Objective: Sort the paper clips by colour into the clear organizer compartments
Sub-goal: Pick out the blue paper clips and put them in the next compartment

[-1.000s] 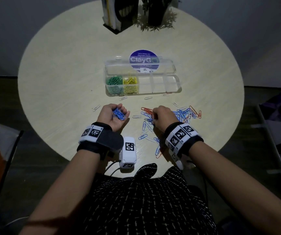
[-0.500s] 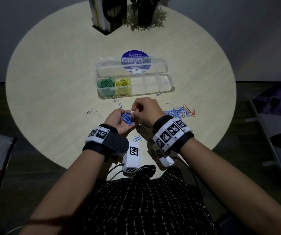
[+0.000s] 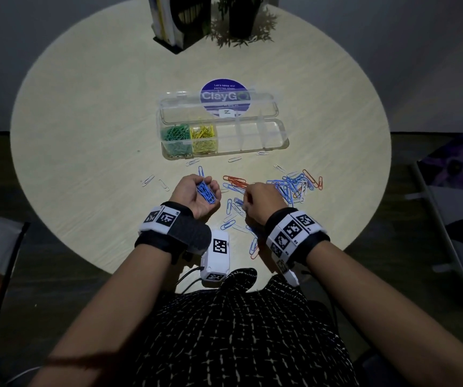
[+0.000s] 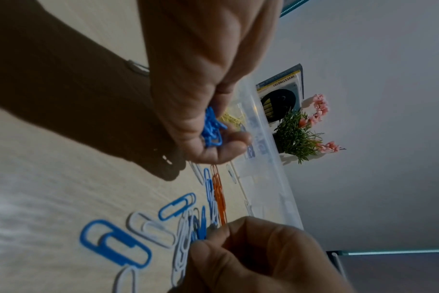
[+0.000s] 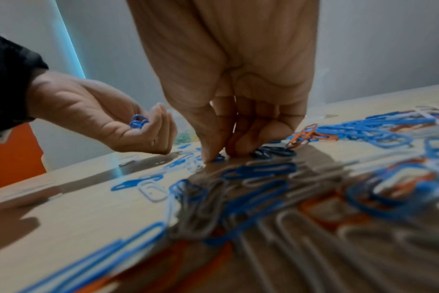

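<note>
The head view looks steeply down from above onto the round table, while both wrist views sit low and close near its near edge, apparently facing each other across the scattered paper clips, each catching the opposite hand.

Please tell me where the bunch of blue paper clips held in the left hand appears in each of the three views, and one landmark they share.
Head view: the blue clips lie in the cupped left hand, left of centre.
Left wrist view: the clips sit at the fingertips, centre of the picture.
Right wrist view: the clips show in the left hand, at the middle left.
Shared landmark: the orange clips on the table.
</note>
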Available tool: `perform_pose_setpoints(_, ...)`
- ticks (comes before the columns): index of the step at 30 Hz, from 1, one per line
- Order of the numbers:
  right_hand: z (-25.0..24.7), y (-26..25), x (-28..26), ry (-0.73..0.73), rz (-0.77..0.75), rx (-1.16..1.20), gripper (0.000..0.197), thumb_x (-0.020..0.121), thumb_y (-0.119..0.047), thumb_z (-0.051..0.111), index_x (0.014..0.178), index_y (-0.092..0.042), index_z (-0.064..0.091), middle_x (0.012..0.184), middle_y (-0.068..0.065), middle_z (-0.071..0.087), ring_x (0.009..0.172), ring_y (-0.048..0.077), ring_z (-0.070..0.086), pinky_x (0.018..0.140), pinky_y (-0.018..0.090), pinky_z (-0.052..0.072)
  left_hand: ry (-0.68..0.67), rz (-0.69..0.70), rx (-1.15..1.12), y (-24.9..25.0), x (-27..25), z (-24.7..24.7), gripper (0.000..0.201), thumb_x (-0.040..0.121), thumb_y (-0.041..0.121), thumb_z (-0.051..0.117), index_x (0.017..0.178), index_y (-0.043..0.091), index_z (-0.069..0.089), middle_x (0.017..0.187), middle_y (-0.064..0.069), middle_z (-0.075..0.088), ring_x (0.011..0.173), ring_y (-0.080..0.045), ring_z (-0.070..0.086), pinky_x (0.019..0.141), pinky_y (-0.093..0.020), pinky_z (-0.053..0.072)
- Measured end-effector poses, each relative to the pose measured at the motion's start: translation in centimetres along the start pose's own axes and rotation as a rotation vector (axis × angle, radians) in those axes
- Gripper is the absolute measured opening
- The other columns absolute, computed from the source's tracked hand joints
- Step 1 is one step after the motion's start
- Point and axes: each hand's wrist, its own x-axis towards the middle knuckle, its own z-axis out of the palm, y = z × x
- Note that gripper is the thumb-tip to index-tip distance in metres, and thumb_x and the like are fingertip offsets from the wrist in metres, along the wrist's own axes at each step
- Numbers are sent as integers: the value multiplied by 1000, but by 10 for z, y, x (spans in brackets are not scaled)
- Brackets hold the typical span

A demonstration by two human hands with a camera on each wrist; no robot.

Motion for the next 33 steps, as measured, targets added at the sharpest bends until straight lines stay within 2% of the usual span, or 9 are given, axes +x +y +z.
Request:
perform_pose_setpoints(7, -3, -3, 1, 74, -11, 12, 18, 89, -8, 47, 94, 0, 62, 102, 21, 66, 100, 36, 59, 84, 38, 48, -6, 42, -59, 3, -4, -4, 33, 99, 12, 25, 72, 7, 44, 71, -6, 43, 63, -13, 42, 59, -23, 37)
perform_pose_setpoints(11, -1, -3, -2, 14, -22, -75, 16, 85, -5, 54, 97, 0, 65, 105, 20, 65, 104, 35, 58, 84, 36, 48, -6, 40, -56, 4, -2, -9, 33, 99, 12, 25, 72, 7, 44, 71, -5, 43, 62, -12, 42, 59, -23, 37)
perform_pose_setpoints(14, -1, -1, -1, -6, 19, -51, 11, 79, -9, 62, 90, -5, 62, 101, 18, 65, 101, 33, 59, 80, 35, 48, -9, 40, -58, 6, -1, -12, 33, 99, 13, 26, 72, 7, 44, 71, -4, 43, 62, -12, 42, 59, -23, 37)
perform_pose_setpoints(17, -2, -3, -3, 27, 40, -9, 7, 84, -16, 61, 84, -11, 55, 102, 16, 64, 100, 32, 57, 81, 35, 46, -10, 35, -58, 5, -2, -13, 33, 99, 13, 26, 72, 7, 45, 72, -4, 43, 63, -11, 42, 59, -23, 37)
perform_pose_setpoints(21, 3, -6, -2, 37, 30, -62, 18, 90, -16, 58, 100, -3, 64, 110, 16, 64, 105, 33, 58, 84, 35, 46, -8, 39, -56, 5, -2, -14, 33, 99, 14, 27, 73, 7, 45, 73, -5, 44, 63, -12, 43, 59, -23, 38)
perform_pose_setpoints(25, 4, -11, -6, 9, 14, -111, 22, 89, -10, 55, 109, -2, 59, 114, 18, 61, 110, 35, 56, 88, 36, 46, -19, 48, -54, 4, -3, -15, 33, 99, 14, 26, 74, 6, 45, 74, -7, 46, 66, -14, 47, 62, -24, 41)
perform_pose_setpoints(27, 2, -15, -8, 44, -1, -63, 16, 88, -7, 52, 104, -4, 57, 111, 18, 62, 107, 35, 56, 85, 35, 45, -18, 62, -30, 4, -4, -14, 33, 100, 14, 25, 76, 5, 46, 78, -10, 50, 70, -18, 51, 65, -26, 43)
perform_pose_setpoints(30, -6, -32, -12, 135, -49, 141, 8, 88, -6, 52, 93, -7, 58, 104, 17, 64, 100, 30, 57, 76, 29, 40, -29, 76, -19, 3, -4, -14, 34, 101, 16, 25, 77, 3, 45, 81, -15, 53, 73, -23, 53, 67, -29, 43)
perform_pose_setpoints(33, -12, -52, -12, 155, -144, 298, 11, 85, -4, 57, 93, -4, 63, 97, 15, 67, 85, 23, 53, 74, 25, 39, -75, 35, -40, 0, -1, -15, 36, 101, 19, 24, 74, 4, 43, 64, -17, 60, 67, -20, 49, 63, -29, 44)
